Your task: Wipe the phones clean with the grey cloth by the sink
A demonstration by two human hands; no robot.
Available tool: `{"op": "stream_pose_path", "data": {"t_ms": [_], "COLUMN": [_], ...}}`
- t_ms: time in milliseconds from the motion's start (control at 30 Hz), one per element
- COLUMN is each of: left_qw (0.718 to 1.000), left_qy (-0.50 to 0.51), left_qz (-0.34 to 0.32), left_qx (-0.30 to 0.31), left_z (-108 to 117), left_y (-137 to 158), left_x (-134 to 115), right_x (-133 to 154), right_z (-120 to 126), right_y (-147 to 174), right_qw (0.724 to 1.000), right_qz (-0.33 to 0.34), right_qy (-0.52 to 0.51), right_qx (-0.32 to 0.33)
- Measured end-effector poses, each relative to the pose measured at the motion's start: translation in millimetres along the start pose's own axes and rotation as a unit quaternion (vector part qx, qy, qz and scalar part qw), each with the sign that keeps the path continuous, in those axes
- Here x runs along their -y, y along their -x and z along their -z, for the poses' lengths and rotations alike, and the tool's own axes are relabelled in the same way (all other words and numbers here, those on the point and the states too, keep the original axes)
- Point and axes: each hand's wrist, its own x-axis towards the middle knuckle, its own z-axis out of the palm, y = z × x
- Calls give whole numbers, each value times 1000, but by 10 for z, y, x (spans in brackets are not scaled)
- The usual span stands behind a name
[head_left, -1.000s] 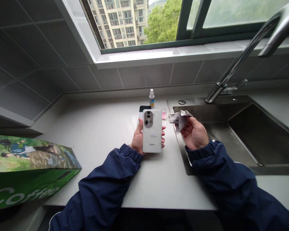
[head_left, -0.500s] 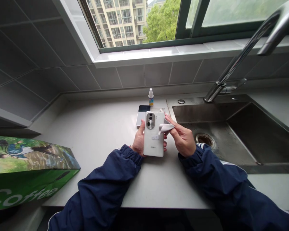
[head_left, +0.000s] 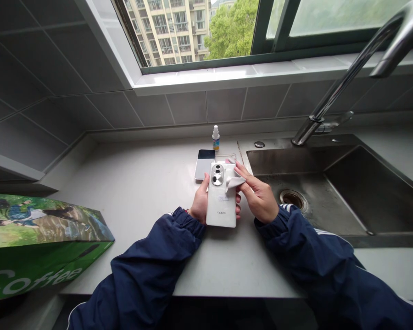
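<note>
A white smartphone (head_left: 221,219) is held above the counter, its back with a round camera module and a small label facing me. My left hand (head_left: 199,204) wraps round it, thumb along the left edge and fingertips showing past the right edge. My right hand (head_left: 261,198) pinches a pale wiping cloth (head_left: 234,182) against the phone's upper right back. Behind the phone, a second phone or similar flat device (head_left: 205,165), dark at its top and pale below, lies on the counter. Next to it stands a small white spray bottle (head_left: 215,140); a clear flat item (head_left: 231,156) is partly hidden.
To the right a steel sink (head_left: 344,183) is set into the white counter (head_left: 141,183), with a chrome faucet (head_left: 333,82) arching over it. A green coffee bag (head_left: 48,247) sits at the left. A window (head_left: 199,32) is above the tiled backsplash.
The phone has shifted slightly right and toward me and tilted a little. The right hand has moved slightly left with the cloth, across the phone's upper right back.
</note>
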Motion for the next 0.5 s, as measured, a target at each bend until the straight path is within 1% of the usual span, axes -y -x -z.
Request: {"op": "stream_pose_path", "data": {"t_ms": [233, 500], "left_qw": [1000, 999], "left_qy": [-12, -38], "left_qz": [7, 4], "left_qx": [0, 13], "left_z": [-17, -50], "left_y": [-6, -4], "left_x": [22, 34], "right_x": [-86, -92], "right_z": [-22, -28], "right_y": [6, 9], "right_qw": [1000, 998], "right_qz": [-10, -12], "right_qy": [23, 56], "right_qx": [10, 17]}}
